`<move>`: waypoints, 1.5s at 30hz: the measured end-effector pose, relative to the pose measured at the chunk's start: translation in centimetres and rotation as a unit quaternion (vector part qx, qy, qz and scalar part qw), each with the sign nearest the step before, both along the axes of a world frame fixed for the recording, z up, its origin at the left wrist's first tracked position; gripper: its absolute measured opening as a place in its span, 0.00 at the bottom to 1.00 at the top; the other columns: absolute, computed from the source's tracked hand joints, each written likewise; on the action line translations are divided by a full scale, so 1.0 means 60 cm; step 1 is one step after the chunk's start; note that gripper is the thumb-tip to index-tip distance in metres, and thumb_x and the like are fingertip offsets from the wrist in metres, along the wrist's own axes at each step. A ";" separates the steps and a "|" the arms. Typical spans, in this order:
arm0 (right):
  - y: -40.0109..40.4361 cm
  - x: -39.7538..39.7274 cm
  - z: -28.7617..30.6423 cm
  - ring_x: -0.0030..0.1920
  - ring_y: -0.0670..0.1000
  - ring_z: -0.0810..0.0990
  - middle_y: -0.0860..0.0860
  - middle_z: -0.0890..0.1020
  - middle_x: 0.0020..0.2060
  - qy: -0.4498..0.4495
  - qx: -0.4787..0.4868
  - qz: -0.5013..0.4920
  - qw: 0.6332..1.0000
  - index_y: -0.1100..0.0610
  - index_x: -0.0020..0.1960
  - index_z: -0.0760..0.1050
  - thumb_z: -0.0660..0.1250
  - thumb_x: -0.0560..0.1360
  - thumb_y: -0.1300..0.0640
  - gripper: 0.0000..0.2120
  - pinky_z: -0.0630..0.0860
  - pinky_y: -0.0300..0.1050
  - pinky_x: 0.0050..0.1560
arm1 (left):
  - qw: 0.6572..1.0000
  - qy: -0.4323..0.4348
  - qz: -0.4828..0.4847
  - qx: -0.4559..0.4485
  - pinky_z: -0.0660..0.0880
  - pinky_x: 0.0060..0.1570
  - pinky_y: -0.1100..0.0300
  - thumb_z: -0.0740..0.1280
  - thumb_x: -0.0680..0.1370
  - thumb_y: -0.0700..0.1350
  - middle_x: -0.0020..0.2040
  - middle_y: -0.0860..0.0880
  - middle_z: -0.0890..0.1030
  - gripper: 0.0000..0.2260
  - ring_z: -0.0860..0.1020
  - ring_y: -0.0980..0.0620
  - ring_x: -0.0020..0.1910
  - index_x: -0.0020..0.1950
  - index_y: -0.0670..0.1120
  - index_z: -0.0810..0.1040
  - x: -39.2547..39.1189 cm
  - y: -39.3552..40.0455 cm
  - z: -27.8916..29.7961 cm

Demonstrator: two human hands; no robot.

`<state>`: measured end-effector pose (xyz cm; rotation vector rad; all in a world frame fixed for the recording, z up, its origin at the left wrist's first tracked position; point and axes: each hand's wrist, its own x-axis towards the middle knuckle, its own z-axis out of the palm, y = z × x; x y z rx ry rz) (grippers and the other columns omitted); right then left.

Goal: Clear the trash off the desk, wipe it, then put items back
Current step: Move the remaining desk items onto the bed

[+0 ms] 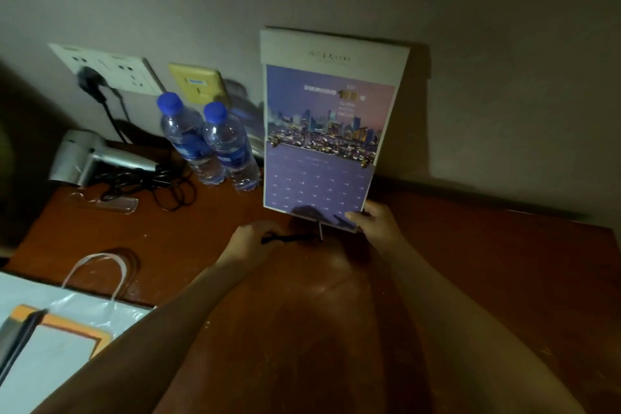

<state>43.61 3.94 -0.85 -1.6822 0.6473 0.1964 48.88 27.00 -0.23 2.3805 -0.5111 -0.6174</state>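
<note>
Risk I see — the calendar (pixel 322 131), pinched at its lower corner by my right hand (pixel 373 222), tips leftward onto the water bottles (pixel 215 141). My left hand (pixel 252 242) grips a black pen (pixel 289 239) just beside it — clumsy.

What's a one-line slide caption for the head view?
Right hand holds the calendar upright at the wall; left hand grips a black pen on the desk.

desk (pixel 470 279): reddish-brown wood, glossy. calendar (pixel 327 131): white header, purple-to-pink city skyline photo, purple date grid with pale numbers. two bottles (pixel 215 141) left of it: clear, blue caps, blue labels. hair dryer (pixel 97 158) far left: silver, black cord. wall sockets: one white (pixel 111 69), one yellow (pixel 198 82). wall: grey-beige. bag (pixel 84 306) near left: white, translucent. pen (pixel 289 239): black. notepad (pixel 57 346) near left: white, orange border.
</note>
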 end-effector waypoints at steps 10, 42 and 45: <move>0.017 -0.278 0.118 0.39 0.47 0.82 0.50 0.82 0.43 -0.040 0.039 -0.117 0.992 0.56 0.51 0.76 0.59 0.79 0.68 0.10 0.77 0.35 0.34 | 0.988 -0.064 0.118 -0.076 0.68 0.29 0.69 0.68 0.76 0.39 0.45 0.51 0.77 0.05 0.74 0.58 0.35 0.47 0.48 0.76 -0.141 0.020 0.134; 0.431 -1.493 0.145 0.53 0.55 0.82 0.55 0.82 0.53 -0.070 -0.031 -0.782 0.619 0.55 0.53 0.76 0.65 0.77 0.62 0.06 0.77 0.58 0.58 | 0.757 0.082 -0.626 -0.167 0.71 0.42 0.59 0.70 0.74 0.39 0.41 0.48 0.79 0.03 0.77 0.50 0.44 0.47 0.43 0.79 -1.250 -0.225 0.228; 0.488 -1.608 0.150 0.53 0.55 0.82 0.54 0.82 0.52 -0.088 -0.033 -0.813 0.575 0.54 0.52 0.77 0.65 0.77 0.63 0.07 0.77 0.58 0.58 | 0.716 0.111 -0.669 -0.165 0.68 0.36 0.62 0.70 0.75 0.38 0.38 0.49 0.77 0.03 0.75 0.50 0.39 0.44 0.43 0.77 -1.420 -0.203 0.231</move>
